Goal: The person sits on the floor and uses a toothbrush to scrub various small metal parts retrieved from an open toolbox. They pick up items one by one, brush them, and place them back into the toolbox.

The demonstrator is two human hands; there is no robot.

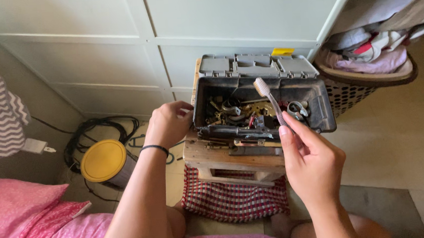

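A dark open toolbox (326,107) full of metal tools and fittings sits on a small wooden stool (209,156). Its grey lid (258,65) with small compartments leans back against a white panelled door. My left hand (167,124), a black band on the wrist, grips the toolbox's left edge. My right hand (312,164) holds an old toothbrush (269,98) upright by its handle, bristles up, in front of the open box.
A red-and-white checked cloth (232,199) hangs under the stool. A tin with a yellow lid (104,161) and coiled black cables (98,129) lie at left. A laundry basket (368,78) of clothes stands at right. Pink fabric (25,216) covers the lower left.
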